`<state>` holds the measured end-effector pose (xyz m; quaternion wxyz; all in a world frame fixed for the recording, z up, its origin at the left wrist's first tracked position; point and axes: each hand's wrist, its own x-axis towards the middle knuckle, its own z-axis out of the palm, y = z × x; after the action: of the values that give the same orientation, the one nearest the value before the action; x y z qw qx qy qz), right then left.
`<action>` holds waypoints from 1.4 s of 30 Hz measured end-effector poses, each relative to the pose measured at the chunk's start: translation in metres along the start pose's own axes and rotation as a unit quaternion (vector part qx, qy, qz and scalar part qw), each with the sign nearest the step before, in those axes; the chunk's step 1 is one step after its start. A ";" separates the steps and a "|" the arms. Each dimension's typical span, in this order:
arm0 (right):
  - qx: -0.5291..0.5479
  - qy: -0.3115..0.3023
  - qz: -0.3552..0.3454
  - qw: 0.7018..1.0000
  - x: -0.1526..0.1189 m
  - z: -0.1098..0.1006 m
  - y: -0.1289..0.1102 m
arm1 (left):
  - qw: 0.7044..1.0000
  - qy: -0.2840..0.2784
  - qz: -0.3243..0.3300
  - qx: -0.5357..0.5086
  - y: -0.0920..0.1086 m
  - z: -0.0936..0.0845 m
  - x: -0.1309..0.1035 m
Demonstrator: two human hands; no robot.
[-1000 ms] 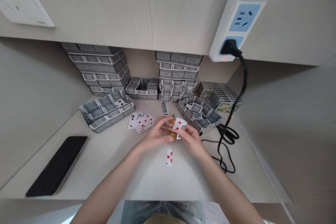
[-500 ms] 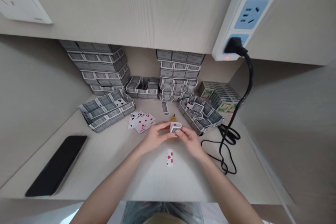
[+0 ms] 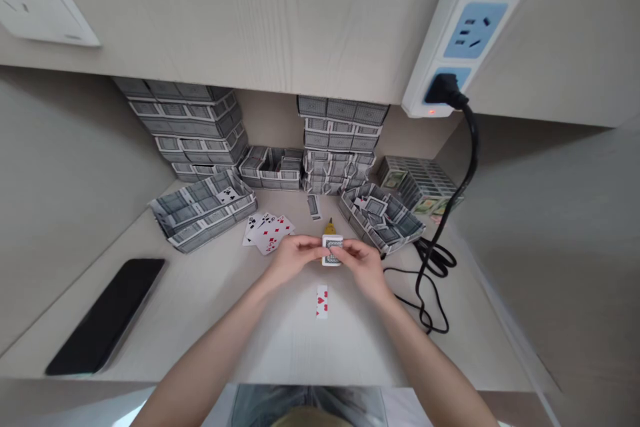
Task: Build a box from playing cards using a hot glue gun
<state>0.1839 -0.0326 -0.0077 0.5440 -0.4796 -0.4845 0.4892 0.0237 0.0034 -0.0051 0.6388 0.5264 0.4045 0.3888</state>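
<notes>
A folded playing card (image 3: 332,242) with its grey patterned back towards me is pinched between both hands above the desk. My left hand (image 3: 295,257) grips its left edge, fingers behind and thumb in front. On its right side my right hand (image 3: 364,265) presses with the thumb on the card's face. Partly hidden behind the card lies a yellow tool with a dark pointed tip (image 3: 329,227). Below the hands a folded card strip with red hearts (image 3: 322,302) rests on the desk. Fanned playing cards (image 3: 271,232) lie beyond my left hand.
Card-built trays stand left (image 3: 210,210) and right (image 3: 383,217), holding cards. Tall stacks of card boxes (image 3: 343,140) rise behind. A black phone (image 3: 107,317) lies at the left. A black cable (image 3: 470,173) hangs from a power strip (image 3: 455,40) and coils on the right.
The card, curved over and partly open before, is now folded flat with its patterned back facing me. Both hands stay in nearly the same spot.
</notes>
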 end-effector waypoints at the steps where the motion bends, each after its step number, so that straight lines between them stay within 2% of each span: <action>1: 0.012 -0.002 0.008 1.000 0.000 0.000 0.000 | 1.000 0.012 -0.010 -0.008 -0.001 0.000 0.000; 4: 0.029 -0.007 0.033 0.999 0.000 0.001 -0.001 | 0.999 0.030 -0.029 -0.030 0.002 0.001 -0.001; 8: 0.050 -0.043 0.072 0.995 0.000 -0.002 -0.004 | 0.995 0.025 -0.071 -0.064 0.011 0.002 -0.004; 13: 0.043 -0.040 0.074 0.996 0.000 -0.003 -0.008 | 0.991 0.024 -0.100 -0.084 0.014 0.002 -0.005; 32: 0.035 -0.037 0.066 0.997 -0.001 0.000 -0.001 | 0.997 0.017 -0.065 -0.035 0.016 0.003 -0.007; 42: -0.020 -0.022 0.035 0.999 -0.002 0.003 0.000 | 0.998 0.028 -0.053 -0.012 0.011 0.003 -0.006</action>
<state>0.1811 -0.0343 -0.0081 0.5060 -0.4960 -0.4892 0.5085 0.0236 -0.0020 0.0073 0.6533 0.4856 0.4446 0.3739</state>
